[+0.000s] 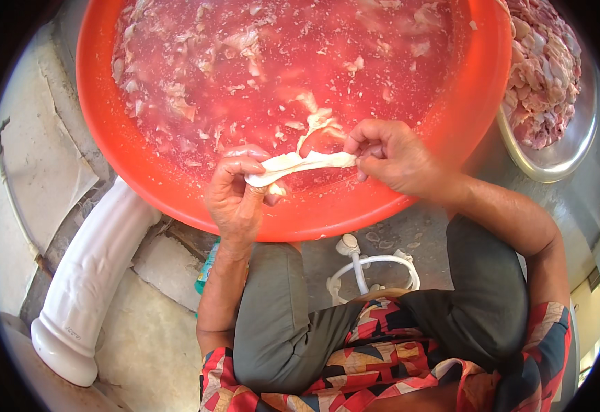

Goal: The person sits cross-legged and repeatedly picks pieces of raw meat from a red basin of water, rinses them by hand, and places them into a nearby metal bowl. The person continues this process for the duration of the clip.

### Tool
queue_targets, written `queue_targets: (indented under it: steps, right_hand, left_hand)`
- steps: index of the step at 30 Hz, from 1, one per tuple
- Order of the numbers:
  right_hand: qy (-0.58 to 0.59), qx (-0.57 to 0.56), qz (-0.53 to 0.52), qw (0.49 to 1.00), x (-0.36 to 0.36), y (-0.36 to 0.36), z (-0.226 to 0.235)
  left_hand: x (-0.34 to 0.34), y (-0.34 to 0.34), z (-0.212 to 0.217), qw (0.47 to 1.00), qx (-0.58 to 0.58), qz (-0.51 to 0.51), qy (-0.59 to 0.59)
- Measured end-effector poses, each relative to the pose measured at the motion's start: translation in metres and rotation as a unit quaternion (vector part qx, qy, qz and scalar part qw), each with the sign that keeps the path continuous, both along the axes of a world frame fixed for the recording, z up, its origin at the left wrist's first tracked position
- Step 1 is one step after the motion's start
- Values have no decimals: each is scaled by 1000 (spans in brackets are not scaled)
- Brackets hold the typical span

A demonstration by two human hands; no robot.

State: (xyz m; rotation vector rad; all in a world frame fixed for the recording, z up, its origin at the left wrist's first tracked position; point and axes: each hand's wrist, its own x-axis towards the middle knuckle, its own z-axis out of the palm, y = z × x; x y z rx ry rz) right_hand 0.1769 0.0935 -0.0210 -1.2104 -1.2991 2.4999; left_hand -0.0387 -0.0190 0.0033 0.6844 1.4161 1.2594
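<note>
Pale strip [301, 163] held over the near rim of the red tub [283, 221], which contains cloudy pink water [252, 103] with scraps floating in it. The left hand [235, 192] grips the left end between thumb and fingers, the thumb on the side nearer the body; the right hand [389, 156] pinches the right end between thumb and fingertips. Both grips are thus closed on the strip, one at each end, presumably to keep it stretched and spread for handling. Its long axis runs left to right, roughly parallel to the near rim, the right end set slightly farther from the body. A thin, forked flap [319, 122] projects from its middle, away from the body, over the water; whether it touches the surface cannot be told. The position above the tub probably lets drips fall back inside. The tub stands directly before the seated person's knees, likely for easy reach by both hands; at its right, a metal basin [550, 172] bears a heap of meat [544, 75].
</note>
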Motion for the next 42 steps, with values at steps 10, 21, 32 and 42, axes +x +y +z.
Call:
queue_targets:
  steps: [10, 21, 32, 42]
  right_hand:
    - [23, 183, 42, 982, -4, -3, -7]
    - [96, 351, 9, 931, -18, 2, 14]
    - [107, 296, 37, 949, -22, 3, 19]
    - [107, 279, 45, 953, -22, 2, 23]
  left_hand:
    - [15, 8, 8, 990, -27, 8, -139]
    - [15, 8, 15, 998, 37, -56, -7]
    - [14, 8, 17, 998, 9, -61, -12]
    - [17, 8, 22, 996, -29, -54, -58]
